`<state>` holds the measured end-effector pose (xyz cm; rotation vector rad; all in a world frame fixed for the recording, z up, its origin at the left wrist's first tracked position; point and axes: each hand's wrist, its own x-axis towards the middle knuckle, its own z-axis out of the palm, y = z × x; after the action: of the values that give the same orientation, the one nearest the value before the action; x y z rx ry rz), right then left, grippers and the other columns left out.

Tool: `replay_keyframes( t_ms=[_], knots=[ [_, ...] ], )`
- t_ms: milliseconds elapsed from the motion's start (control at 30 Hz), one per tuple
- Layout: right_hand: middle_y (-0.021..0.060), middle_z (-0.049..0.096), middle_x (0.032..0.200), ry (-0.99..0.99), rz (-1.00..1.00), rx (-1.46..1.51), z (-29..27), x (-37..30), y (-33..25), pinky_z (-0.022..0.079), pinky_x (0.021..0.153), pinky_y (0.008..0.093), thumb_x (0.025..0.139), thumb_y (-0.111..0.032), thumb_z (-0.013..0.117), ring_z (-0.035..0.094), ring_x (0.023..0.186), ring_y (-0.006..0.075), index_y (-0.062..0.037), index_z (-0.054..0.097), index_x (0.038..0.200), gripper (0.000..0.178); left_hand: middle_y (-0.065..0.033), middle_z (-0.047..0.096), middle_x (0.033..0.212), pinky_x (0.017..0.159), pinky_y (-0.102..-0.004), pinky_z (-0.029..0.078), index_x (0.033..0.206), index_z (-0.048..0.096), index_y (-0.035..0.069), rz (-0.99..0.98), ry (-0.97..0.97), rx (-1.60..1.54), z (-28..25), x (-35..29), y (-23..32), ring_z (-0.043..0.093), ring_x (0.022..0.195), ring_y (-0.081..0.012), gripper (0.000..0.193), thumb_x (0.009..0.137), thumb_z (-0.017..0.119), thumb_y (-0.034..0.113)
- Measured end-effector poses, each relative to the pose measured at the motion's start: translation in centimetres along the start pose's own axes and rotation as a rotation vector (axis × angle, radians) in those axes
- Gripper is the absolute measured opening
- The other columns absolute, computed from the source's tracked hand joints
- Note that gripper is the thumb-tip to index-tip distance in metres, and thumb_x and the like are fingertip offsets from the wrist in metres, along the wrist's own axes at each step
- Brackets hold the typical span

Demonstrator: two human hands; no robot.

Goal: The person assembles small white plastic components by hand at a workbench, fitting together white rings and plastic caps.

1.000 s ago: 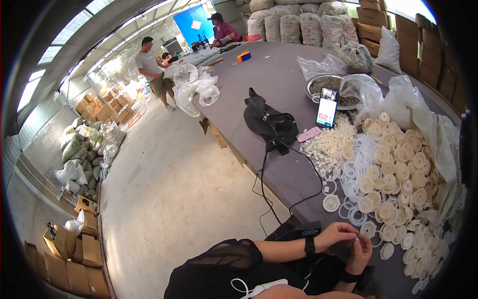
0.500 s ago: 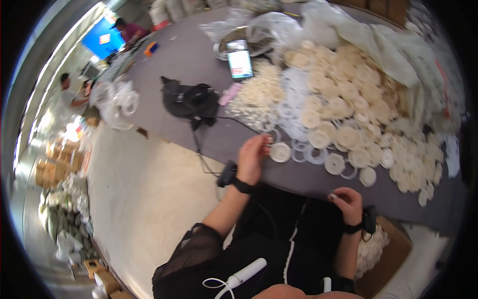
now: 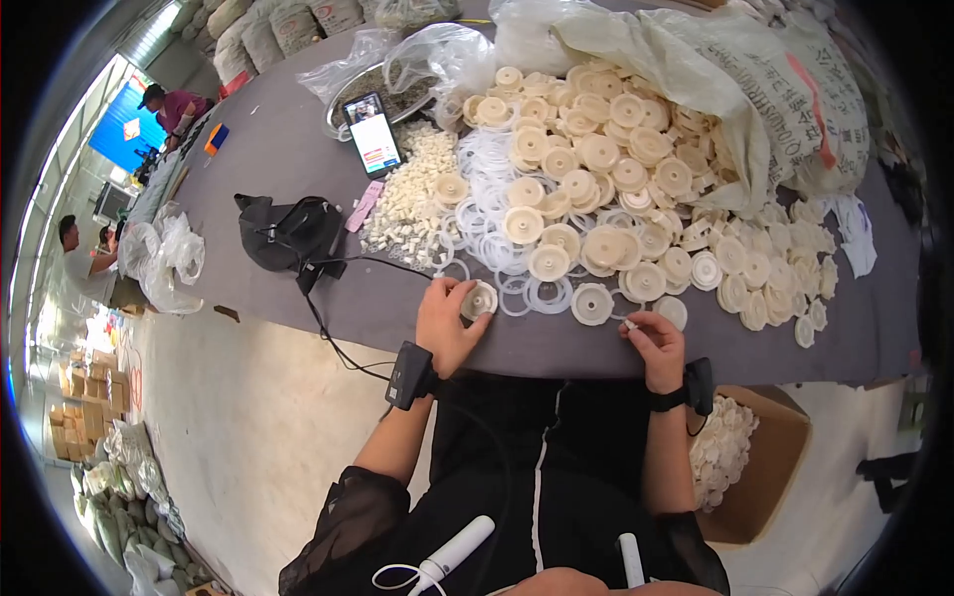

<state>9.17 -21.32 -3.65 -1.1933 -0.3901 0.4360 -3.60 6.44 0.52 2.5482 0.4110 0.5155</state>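
**Hands at the desk edge, one part each**

Your left hand (image 3: 449, 320) grips a cream plastic disc (image 3: 480, 299) resting on the grey desk (image 3: 298, 149). Your right hand (image 3: 656, 338) pinches a small white piece (image 3: 629, 324) between closed fingertips. Heaped discs (image 3: 596, 159), clear rings (image 3: 497, 214), a phone (image 3: 373, 132) and a black pouch (image 3: 288, 233) lie beyond.

A long grey table (image 3: 298, 149) stands on pale concrete floor (image 3: 248, 437) in daylight.
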Motion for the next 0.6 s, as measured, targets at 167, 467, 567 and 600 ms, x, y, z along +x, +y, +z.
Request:
replay_keyframes(
  t_ms=[167,467,567,600],
  knots=[
    [0.0086,0.063,0.090,0.031,0.025,0.119,-0.5,0.3,-0.1,0.048,0.079,0.0271,0.080,0.002,0.059,0.061,0.084,0.0160,0.0025,0.059,0.099,0.019,-0.0124,0.053,0.104,0.085,-0.0380,0.040,0.099,0.058,0.005,0.074,0.099,0.104,0.7,0.9,1.0,0.050,0.098,-0.0309,0.033,0.067,0.067,0.008],
    [0.0080,0.063,0.092,-0.203,0.209,0.120,1.6,-0.5,-1.1,0.048,0.081,0.0282,0.081,0.002,0.059,0.061,0.087,0.0156,0.0030,0.059,0.100,0.019,-0.0100,0.056,0.099,0.076,-0.0377,0.043,0.101,0.058,0.006,0.414,-0.033,-0.174,4.8,1.6,6.0,0.054,0.090,-0.0296,0.031,0.070,0.065,0.007],
    [0.0072,0.063,0.092,-0.081,0.110,0.021,1.5,0.6,-1.2,0.047,0.080,0.0259,0.081,0.002,0.059,0.061,0.087,0.0133,0.0028,0.059,0.101,0.019,-0.0106,0.055,0.099,0.077,-0.0380,0.042,0.103,0.057,0.006,0.405,0.009,-0.149,5.5,3.4,6.8,0.052,0.090,-0.0300,0.035,0.069,0.065,0.007],
    [0.0072,0.063,0.092,-0.072,0.106,0.019,1.0,1.0,-0.9,0.047,0.080,0.0259,0.081,0.002,0.059,0.061,0.087,0.0133,0.0028,0.059,0.101,0.019,-0.0107,0.054,0.099,0.077,-0.0379,0.042,0.104,0.057,0.006,0.386,0.024,-0.133,5.6,3.8,7.1,0.052,0.090,-0.0299,0.037,0.069,0.065,0.007]
  ],
)
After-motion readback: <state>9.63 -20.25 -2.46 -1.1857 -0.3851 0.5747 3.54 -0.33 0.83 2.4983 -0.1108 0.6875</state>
